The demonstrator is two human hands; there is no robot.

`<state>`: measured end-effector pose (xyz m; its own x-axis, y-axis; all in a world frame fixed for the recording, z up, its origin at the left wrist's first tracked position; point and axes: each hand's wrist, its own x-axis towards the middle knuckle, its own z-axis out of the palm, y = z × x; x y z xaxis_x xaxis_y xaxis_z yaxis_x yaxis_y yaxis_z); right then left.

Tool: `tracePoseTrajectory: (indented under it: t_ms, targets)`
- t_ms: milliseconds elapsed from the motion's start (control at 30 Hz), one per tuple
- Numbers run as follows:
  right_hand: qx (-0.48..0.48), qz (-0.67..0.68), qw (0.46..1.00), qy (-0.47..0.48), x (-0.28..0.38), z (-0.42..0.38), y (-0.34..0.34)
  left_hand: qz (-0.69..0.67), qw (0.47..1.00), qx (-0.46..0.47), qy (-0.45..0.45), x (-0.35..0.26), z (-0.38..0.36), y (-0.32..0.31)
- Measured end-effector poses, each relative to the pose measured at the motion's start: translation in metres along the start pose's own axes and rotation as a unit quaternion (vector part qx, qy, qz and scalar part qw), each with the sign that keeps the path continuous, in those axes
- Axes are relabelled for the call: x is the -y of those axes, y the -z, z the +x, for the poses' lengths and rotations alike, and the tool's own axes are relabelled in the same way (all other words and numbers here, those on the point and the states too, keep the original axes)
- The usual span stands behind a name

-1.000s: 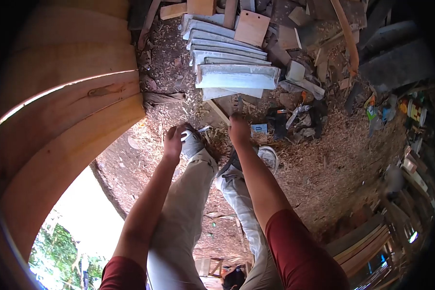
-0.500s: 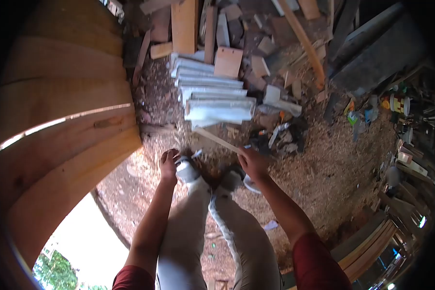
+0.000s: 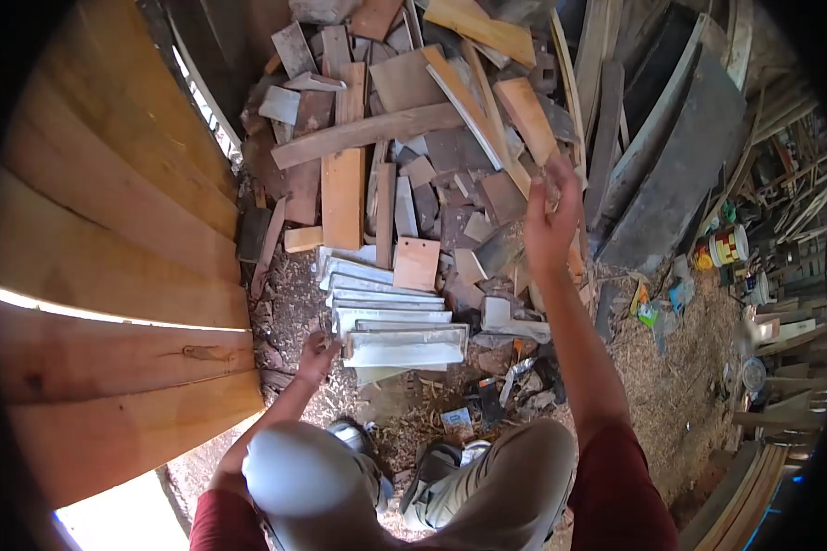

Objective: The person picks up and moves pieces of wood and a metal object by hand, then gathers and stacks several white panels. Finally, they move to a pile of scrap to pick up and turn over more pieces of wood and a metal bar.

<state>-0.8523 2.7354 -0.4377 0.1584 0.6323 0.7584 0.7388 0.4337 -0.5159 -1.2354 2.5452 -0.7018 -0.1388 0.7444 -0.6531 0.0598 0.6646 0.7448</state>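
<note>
My left hand [image 3: 315,358] is low at the left end of a stack of white-faced slabs [image 3: 406,348], its fingers loosely bent and apart, with nothing visible in them. Stretched forward over the scrap wood pile is my right hand [image 3: 553,216], thumb apart from the bent fingers. Its fingertips are right at the lower end of an orange-brown wood block [image 3: 527,119]. The slabs lie overlapping in a row. A square piece of wood with two small holes [image 3: 416,264] rests at their far end.
Wood offcuts [image 3: 368,133] spread across the far ground. Tall planks [image 3: 119,230] form a wall on my left. Large dark boards [image 3: 675,165] lean at the right. Wood shavings [image 3: 652,367] cover the ground, with a pot [image 3: 729,246] farther right. Dark litter [image 3: 524,390] lies near my feet.
I have crouched, and the view has tipped toward the pile. My right hand has moved forward and no longer shows the thin wooden strip. My left hand has come beside the slabs.
</note>
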Motion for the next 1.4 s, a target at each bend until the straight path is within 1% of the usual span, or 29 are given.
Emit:
tracePoseTrajectory:
  t_ms: [33, 67, 100, 133, 200, 233, 300, 333, 400, 433, 467, 533, 567, 600, 667, 700, 733, 800, 833, 867, 933, 967, 1067, 1133, 1200, 1267, 1333, 1367, 1400]
  targets:
    - [0.008, 0.029, 0.998, -0.05, 0.006, -0.017, -0.004, 0.028, 0.996, -0.023, -0.079, 0.027, 0.019, -0.003]
    - [0.022, 0.055, 0.993, -0.106, 0.013, -0.04, -0.008, 0.024, 0.996, -0.025, -0.083, 0.035, 0.032, -0.004]
    - [0.033, 0.138, 0.976, -0.164, 0.027, -0.068, -0.013, 0.012, 0.995, 0.031, -0.09, 0.036, 0.034, -0.007]
    - [0.065, 0.139, 0.963, -0.221, 0.028, -0.105, -0.018, -0.003, 0.992, 0.086, -0.09, 0.044, 0.033, -0.01]
    - [0.109, 0.155, 0.928, -0.32, 0.008, -0.196, -0.031, 0.014, 0.996, 0.038, -0.081, 0.053, 0.032, -0.017]
    - [0.17, 0.142, 0.88, -0.42, -0.01, -0.236, -0.032, -0.007, 0.996, 0.037, -0.087, 0.058, 0.035, -0.017]
    - [0.206, -0.101, 0.857, -0.461, -0.023, -0.29, -0.035, -0.046, 0.994, 0.044, -0.088, 0.051, 0.023, -0.017]
    - [0.211, -0.104, 0.855, -0.463, -0.026, -0.305, -0.036, -0.047, 0.995, 0.044, -0.081, 0.041, 0.016, -0.017]
    - [0.241, -0.223, 0.778, -0.535, -0.021, -0.322, -0.036, -0.025, 0.994, 0.043, -0.095, 0.042, 0.013, -0.017]
    - [0.262, -0.229, 0.754, -0.558, -0.022, -0.328, -0.035, -0.034, 0.993, 0.056, -0.096, 0.049, 0.019, -0.017]
    - [0.264, -0.227, 0.753, -0.558, -0.019, -0.33, -0.035, -0.034, 0.993, 0.054, -0.095, 0.047, 0.022, -0.014]
    - [0.199, -0.121, 0.802, -0.551, -0.014, -0.339, -0.035, 0.002, 0.991, 0.095, -0.094, 0.034, 0.02, -0.013]
    - [0.193, -0.132, 0.801, -0.551, -0.012, -0.338, -0.039, -0.024, 0.991, 0.09, -0.091, 0.028, 0.016, -0.013]
    - [0.198, -0.133, 0.8, -0.55, -0.009, -0.336, -0.042, -0.027, 0.992, 0.087, -0.087, 0.034, 0.023, -0.013]
    - [0.235, -0.117, 0.785, -0.561, 0.0, -0.327, -0.05, 0.021, 0.985, -0.005, -0.173, 0.046, 0.038, -0.016]
    - [0.229, -0.107, 0.807, -0.534, -0.004, -0.336, -0.065, 0.033, 0.981, 0.031, -0.19, 0.045, 0.044, -0.011]
    - [0.231, -0.109, 0.805, -0.535, -0.011, -0.344, -0.07, 0.032, 0.981, 0.031, -0.187, 0.045, 0.048, -0.009]
    - [0.311, -0.185, 0.767, -0.531, -0.003, -0.337, -0.08, 0.042, 0.979, 0.065, -0.186, 0.048, 0.057, -0.005]
    - [0.312, -0.153, 0.774, -0.529, -0.002, -0.332, -0.077, 0.14, 0.953, 0.048, -0.266, 0.048, 0.062, -0.002]
    - [0.313, -0.149, 0.777, -0.526, -0.013, -0.335, -0.075, 0.14, 0.952, 0.043, -0.268, 0.043, 0.061, 0.0]
    - [0.283, 0.04, 0.858, -0.427, -0.036, -0.35, -0.071, 0.177, 0.952, 0.036, -0.246, 0.027, 0.048, -0.004]
    - [0.247, 0.045, 0.87, -0.424, -0.029, -0.348, -0.067, 0.18, 0.962, 0.058, -0.199, 0.012, 0.04, -0.005]
    - [0.269, 0.085, 0.862, -0.42, -0.028, -0.336, -0.064, 0.159, 0.953, 0.06, -0.252, 0.002, 0.049, -0.012]
    - [0.273, 0.08, 0.856, -0.433, -0.029, -0.328, -0.069, 0.174, 0.955, 0.064, -0.232, -0.003, 0.06, -0.012]
    - [0.222, 0.046, 0.848, -0.479, -0.026, -0.324, -0.075, 0.183, 0.954, 0.01, -0.237, -0.016, 0.057, -0.017]
    - [0.221, 0.033, 0.856, -0.466, -0.031, -0.326, -0.078, 0.173, 0.955, 0.015, -0.24, -0.021, 0.065, -0.016]
    - [0.213, 0.033, 0.825, -0.523, -0.031, -0.324, -0.078, 0.104, 0.979, 0.083, -0.154, -0.013, 0.082, -0.017]
    - [0.213, 0.033, 0.824, -0.523, -0.033, -0.324, -0.076, 0.105, 0.979, 0.082, -0.153, -0.018, 0.076, -0.014]
    - [0.23, 0.088, 0.786, -0.568, -0.037, -0.322, -0.075, 0.06, 0.984, 0.111, -0.127, -0.028, 0.069, -0.011]
